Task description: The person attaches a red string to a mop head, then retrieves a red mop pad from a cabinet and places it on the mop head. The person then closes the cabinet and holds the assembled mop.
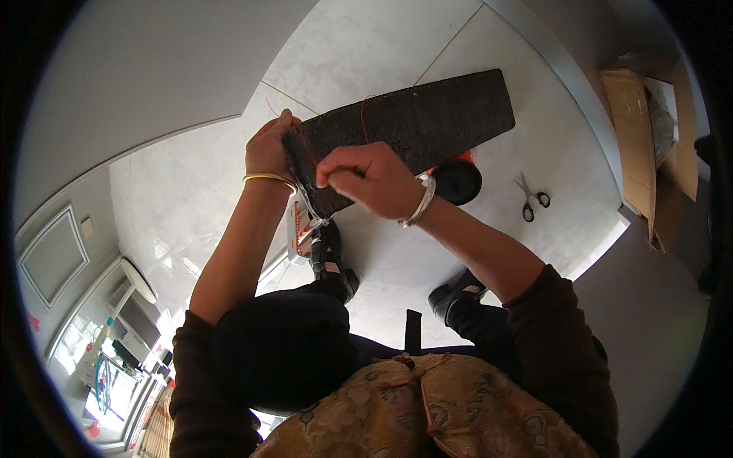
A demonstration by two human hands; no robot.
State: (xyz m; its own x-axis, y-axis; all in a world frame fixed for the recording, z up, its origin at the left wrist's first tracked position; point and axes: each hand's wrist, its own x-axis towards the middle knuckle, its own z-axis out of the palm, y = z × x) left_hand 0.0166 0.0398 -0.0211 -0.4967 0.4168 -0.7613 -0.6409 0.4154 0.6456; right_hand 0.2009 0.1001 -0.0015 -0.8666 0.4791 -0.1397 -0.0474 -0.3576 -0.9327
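Observation:
A long dark slab with a rough, ridged surface (435,114) slants across in front of me, its far end up to the right. My left hand (271,149) grips its left end, with the thumb at the top corner and the other fingers mostly hidden. Over the slab's near left part, my right hand (370,177) is closed with curled fingers; what they hold, if anything, is hidden. A thin red thread (364,118) loops over the slab, and more red strands show by my left hand. Whitish strips hang at the slab's lower left edge.
Scissors with black handles (528,203) lie on the pale tiled floor (359,38). Partly under the slab is a round black thing (458,182) with an orange rim. An open cardboard box (632,130) stands at the right wall. My black shoes (450,294) are below.

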